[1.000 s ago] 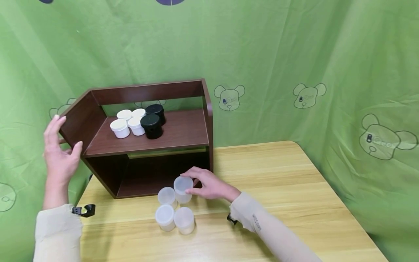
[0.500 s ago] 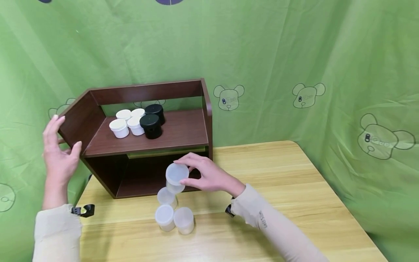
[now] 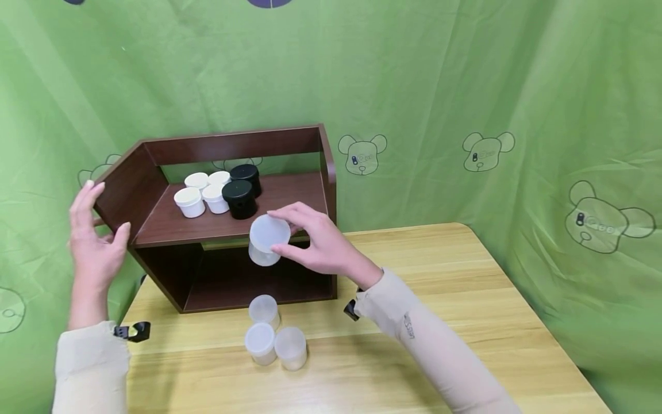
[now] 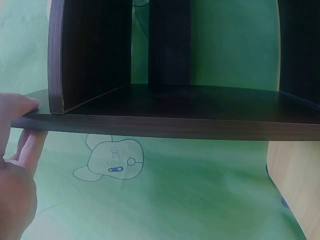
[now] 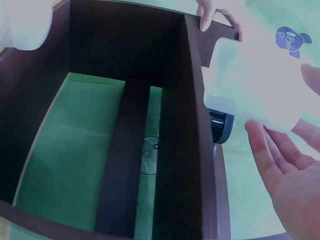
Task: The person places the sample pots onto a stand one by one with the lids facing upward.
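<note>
My right hand (image 3: 323,241) pinches a translucent plastic jar (image 3: 269,236) between thumb and fingers, holding it tilted in front of the dark wooden shelf's (image 3: 178,233) upper board edge. In the right wrist view this jar (image 5: 250,85) looks pale and washed out. At the far left, my left hand (image 3: 98,241) grips the edge of the shelf's side panel. The left wrist view shows its thumb (image 4: 22,106) on one face and its fingers (image 4: 32,150) on the other. Below, three more translucent jars (image 3: 260,339) stand together on the table.
White jars (image 3: 189,204), several of them, and two black jars (image 3: 239,201) stand grouped on the upper board. The wooden table (image 3: 439,322) extends to the right. A green curtain (image 3: 414,86) hangs behind and along the sides.
My right hand has lifted one translucent jar off the table beside the others and carried it up and slightly left, to the upper board's height. The left hand has stayed put.
</note>
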`<move>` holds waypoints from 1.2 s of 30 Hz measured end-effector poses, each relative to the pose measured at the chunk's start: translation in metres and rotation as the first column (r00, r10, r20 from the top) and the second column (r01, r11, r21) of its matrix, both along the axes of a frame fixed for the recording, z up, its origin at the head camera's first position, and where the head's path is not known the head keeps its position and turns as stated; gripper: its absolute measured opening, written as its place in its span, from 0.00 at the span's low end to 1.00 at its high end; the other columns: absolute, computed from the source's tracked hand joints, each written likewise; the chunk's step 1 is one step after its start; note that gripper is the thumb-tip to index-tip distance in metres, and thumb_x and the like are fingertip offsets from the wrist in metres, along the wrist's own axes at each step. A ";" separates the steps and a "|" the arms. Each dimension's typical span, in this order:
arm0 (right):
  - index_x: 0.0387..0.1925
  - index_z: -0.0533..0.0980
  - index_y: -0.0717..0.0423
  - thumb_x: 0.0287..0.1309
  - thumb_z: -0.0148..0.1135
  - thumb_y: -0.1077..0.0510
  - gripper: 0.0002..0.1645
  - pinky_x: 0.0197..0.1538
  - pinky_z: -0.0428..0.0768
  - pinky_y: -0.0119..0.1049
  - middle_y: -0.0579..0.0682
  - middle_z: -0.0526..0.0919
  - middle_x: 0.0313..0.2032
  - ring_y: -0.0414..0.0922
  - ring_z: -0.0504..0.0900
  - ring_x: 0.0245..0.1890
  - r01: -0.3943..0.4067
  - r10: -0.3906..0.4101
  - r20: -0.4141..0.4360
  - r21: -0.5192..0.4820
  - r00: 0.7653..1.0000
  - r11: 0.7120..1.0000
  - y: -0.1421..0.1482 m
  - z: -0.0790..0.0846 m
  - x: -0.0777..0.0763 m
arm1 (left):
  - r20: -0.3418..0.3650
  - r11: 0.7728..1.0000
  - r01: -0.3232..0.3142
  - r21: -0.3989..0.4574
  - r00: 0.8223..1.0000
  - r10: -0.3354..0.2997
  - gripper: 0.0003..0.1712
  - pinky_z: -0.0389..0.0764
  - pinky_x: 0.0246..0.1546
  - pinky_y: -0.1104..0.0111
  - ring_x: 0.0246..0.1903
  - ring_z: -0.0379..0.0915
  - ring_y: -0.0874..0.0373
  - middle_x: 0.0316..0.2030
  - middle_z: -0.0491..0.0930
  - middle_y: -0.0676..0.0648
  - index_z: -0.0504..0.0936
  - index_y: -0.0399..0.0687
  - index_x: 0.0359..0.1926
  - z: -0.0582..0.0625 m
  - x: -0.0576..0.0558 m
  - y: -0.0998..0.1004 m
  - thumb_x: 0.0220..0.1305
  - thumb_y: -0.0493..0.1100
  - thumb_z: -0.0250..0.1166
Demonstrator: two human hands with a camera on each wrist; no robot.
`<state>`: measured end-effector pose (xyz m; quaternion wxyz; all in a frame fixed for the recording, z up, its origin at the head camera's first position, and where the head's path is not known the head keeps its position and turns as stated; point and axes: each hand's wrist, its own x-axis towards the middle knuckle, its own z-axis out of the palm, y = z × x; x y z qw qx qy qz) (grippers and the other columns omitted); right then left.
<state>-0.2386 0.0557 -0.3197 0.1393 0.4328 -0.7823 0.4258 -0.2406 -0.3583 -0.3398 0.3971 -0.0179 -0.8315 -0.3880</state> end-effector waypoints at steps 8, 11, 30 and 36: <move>0.66 0.77 0.59 0.60 0.75 0.54 0.34 0.53 0.87 0.34 0.54 0.82 0.57 0.45 0.81 0.50 0.127 -0.128 -0.049 -0.022 0.991 0.992 -0.015 0.015 -0.014 | -0.012 1.000 0.012 0.011 1.000 -0.012 0.46 0.73 0.35 0.95 0.45 0.63 0.72 0.80 0.55 0.61 0.65 0.61 0.77 0.000 0.000 0.002 0.62 0.25 0.64; 0.66 0.77 0.59 0.60 0.74 0.53 0.34 0.55 0.86 0.33 0.55 0.82 0.57 0.46 0.81 0.51 0.182 -0.184 -0.060 -0.029 0.981 0.983 -0.020 0.019 -0.021 | -0.003 1.000 0.006 0.012 1.000 -0.006 0.46 0.72 0.35 0.95 0.46 0.62 0.72 0.80 0.54 0.61 0.65 0.61 0.78 0.000 -0.001 0.001 0.63 0.25 0.64; 0.66 0.76 0.59 0.65 0.70 0.48 0.33 0.52 0.81 0.40 0.58 0.79 0.58 0.52 0.80 0.48 0.453 -0.452 0.023 -0.049 0.892 0.890 -0.041 0.028 -0.058 | 0.018 1.000 -0.003 0.013 1.000 0.003 0.47 0.73 0.35 0.95 0.46 0.62 0.72 0.79 0.53 0.65 0.64 0.64 0.78 0.002 -0.001 0.000 0.63 0.26 0.65; 0.67 0.76 0.59 0.65 0.69 0.47 0.34 0.56 0.85 0.43 0.59 0.78 0.60 0.53 0.79 0.56 0.496 -0.493 0.061 -0.057 0.868 0.866 -0.045 0.029 -0.069 | 0.022 1.000 -0.005 0.012 1.000 0.005 0.47 0.73 0.35 0.95 0.46 0.62 0.72 0.79 0.53 0.65 0.64 0.65 0.78 0.002 0.000 0.000 0.63 0.26 0.64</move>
